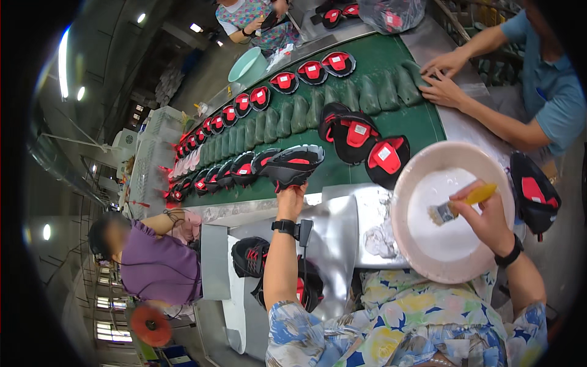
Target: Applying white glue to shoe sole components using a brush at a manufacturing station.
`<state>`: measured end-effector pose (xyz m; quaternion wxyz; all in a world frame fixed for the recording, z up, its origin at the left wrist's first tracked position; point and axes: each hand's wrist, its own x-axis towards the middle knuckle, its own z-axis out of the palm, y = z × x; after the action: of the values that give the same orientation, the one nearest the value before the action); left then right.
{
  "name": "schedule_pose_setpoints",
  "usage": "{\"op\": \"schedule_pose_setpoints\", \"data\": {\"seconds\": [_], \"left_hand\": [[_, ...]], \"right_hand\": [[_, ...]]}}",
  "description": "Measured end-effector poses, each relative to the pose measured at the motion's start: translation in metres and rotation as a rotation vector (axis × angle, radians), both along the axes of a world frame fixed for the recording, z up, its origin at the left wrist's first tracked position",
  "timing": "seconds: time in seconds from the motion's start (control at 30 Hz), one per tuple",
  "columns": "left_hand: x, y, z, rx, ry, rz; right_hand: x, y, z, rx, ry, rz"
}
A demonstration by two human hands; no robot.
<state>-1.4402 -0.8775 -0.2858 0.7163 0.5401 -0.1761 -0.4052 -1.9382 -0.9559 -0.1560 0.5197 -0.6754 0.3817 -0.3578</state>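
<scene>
My left hand (291,199) is closed on a black shoe upper (293,168) with red lining, held at the near edge of the green conveyor belt (422,127). In my right hand (486,221) is a brush (445,212) with a yellow handle. Its pale bristles are over or in the white liquid (441,238) filling a pale pink basin (402,238); whether they touch it I cannot tell. Close behind the basin, several black-and-red shoe uppers (387,160) lie on the belt. To the right of the basin is another black-and-red upper (535,194).
Rows of dark green shoe lasts (369,95) and black-and-red uppers (284,82) line the belt. A co-worker's hands (445,79) touch the lasts at the right. Another person in purple (160,266) is at the left. Black shoes (249,257) lie below my left forearm.
</scene>
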Motion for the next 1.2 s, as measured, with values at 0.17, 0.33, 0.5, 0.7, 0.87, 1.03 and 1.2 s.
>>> {"op": "schedule_pose_setpoints", "data": {"seconds": [0.17, 0.33, 0.5, 0.7, 0.87, 1.03, 1.2], "left_hand": [[0.060, -0.046, -0.039, -0.058, 0.111, 0.109], [0.106, -0.047, -0.076, 0.337, -0.196, 0.181], [0.143, -0.029, -0.053, 0.945, -0.797, -0.042], [0.099, -0.065, 0.026, 1.364, -1.664, -0.201], [0.030, -0.152, -0.006, 0.428, -1.361, -0.414], [-0.022, -0.194, -0.059, 0.634, -0.788, -0.234], [-0.001, -0.166, -0.034, 0.417, -0.584, -0.114]], "right_hand": [[0.005, -0.007, 0.002, 0.088, 0.087, 0.006], [0.003, -0.012, -0.007, 0.142, 0.168, 0.001], [-0.001, -0.018, -0.003, 0.255, 0.147, 0.002], [-0.009, -0.024, -0.007, 0.274, 0.140, -0.021], [-0.006, -0.021, -0.003, 0.270, 0.118, -0.008], [-0.009, -0.012, -0.004, 0.257, 0.117, -0.012], [-0.013, -0.013, 0.002, 0.179, 0.095, 0.035]]}}
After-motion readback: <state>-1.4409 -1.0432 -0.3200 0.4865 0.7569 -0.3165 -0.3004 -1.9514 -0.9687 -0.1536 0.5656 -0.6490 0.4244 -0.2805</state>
